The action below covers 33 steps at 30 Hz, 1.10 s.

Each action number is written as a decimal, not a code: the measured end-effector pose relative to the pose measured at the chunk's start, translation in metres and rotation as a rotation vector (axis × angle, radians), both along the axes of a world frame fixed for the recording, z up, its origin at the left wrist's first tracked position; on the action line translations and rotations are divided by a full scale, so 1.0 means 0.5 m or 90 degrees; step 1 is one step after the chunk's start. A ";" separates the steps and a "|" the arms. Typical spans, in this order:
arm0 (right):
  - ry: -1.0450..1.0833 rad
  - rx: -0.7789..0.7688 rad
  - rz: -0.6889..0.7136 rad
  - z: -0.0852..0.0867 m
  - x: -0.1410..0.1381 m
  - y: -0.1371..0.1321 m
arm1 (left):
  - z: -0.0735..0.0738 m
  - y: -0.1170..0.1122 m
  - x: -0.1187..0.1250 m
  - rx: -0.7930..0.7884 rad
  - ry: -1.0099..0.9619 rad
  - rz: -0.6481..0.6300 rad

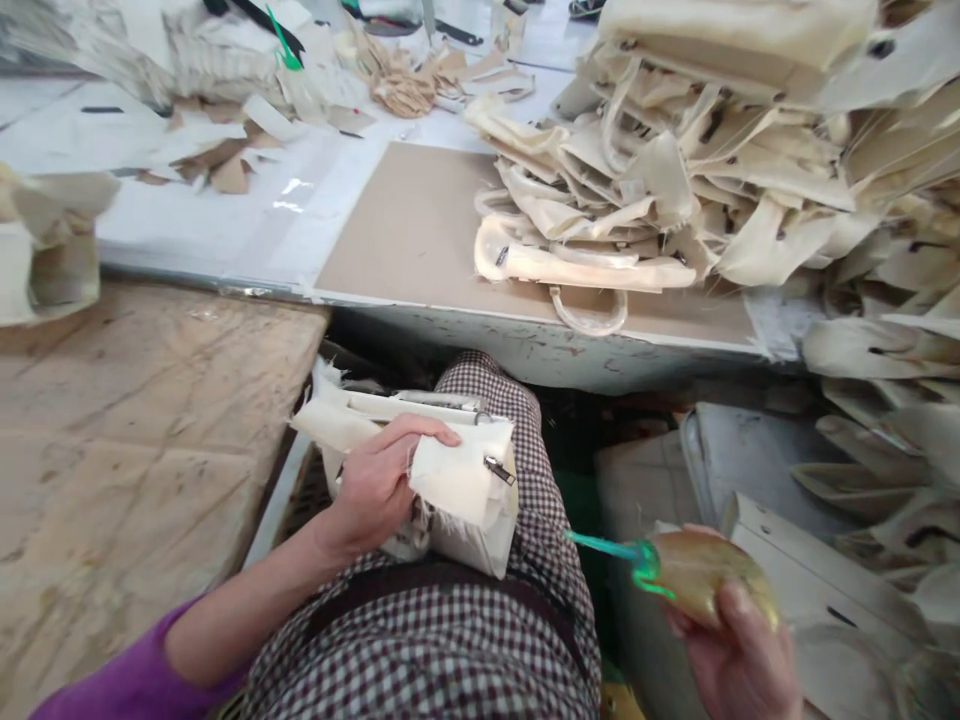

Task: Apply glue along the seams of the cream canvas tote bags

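Note:
My left hand (382, 480) is closed on a cream fabric bag (472, 535) lying in my lap, its thumb across a folded flap. A dark zipper pull (499, 469) shows near the bag's right end, and frayed threads hang along its edges. Off to the right, my right hand (739, 640) wraps round a glue bottle (709, 575) with yellowish contents. Its green nozzle (607, 546) points left toward the bag, with a gap between them. The right hand is slightly blurred.
Unfinished cream bags (660, 190) pile up on a brown board (405, 215) at the worktable's edge. More bag pieces (885, 440) stack at the right. Another green-nozzled bottle (289, 75) stands among scraps (225, 165). A stained brown surface (135, 430) lies left.

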State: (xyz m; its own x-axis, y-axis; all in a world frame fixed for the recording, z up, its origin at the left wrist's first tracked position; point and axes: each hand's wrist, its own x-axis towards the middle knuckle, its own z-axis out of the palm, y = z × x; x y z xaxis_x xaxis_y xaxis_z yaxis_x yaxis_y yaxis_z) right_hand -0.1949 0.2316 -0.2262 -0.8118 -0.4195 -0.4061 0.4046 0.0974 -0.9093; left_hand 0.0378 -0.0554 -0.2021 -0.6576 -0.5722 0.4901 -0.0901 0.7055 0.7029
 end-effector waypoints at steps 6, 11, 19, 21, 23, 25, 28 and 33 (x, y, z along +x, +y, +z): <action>0.151 0.204 0.160 0.018 0.034 -0.058 | 0.034 -0.008 0.008 0.114 -0.081 -0.016; 0.217 0.235 0.252 0.002 0.021 -0.075 | 0.052 0.003 0.031 0.158 -0.098 -0.046; 0.261 0.241 0.312 -0.003 0.014 -0.077 | 0.061 0.043 0.069 0.179 -0.058 -0.071; 0.263 0.250 0.328 -0.002 0.015 -0.071 | 0.068 0.048 0.074 0.174 -0.048 -0.070; 0.260 0.248 0.345 -0.001 0.015 -0.066 | 0.074 0.051 0.078 0.175 -0.041 -0.070; 0.257 0.238 0.352 0.001 0.015 -0.062 | 0.077 0.053 0.080 0.184 -0.038 -0.064; 0.295 0.234 0.328 -0.001 0.012 -0.059 | 0.079 0.054 0.080 0.207 -0.041 -0.053; 0.370 0.183 0.266 -0.023 0.009 -0.051 | 0.079 0.054 0.076 0.240 -0.054 -0.035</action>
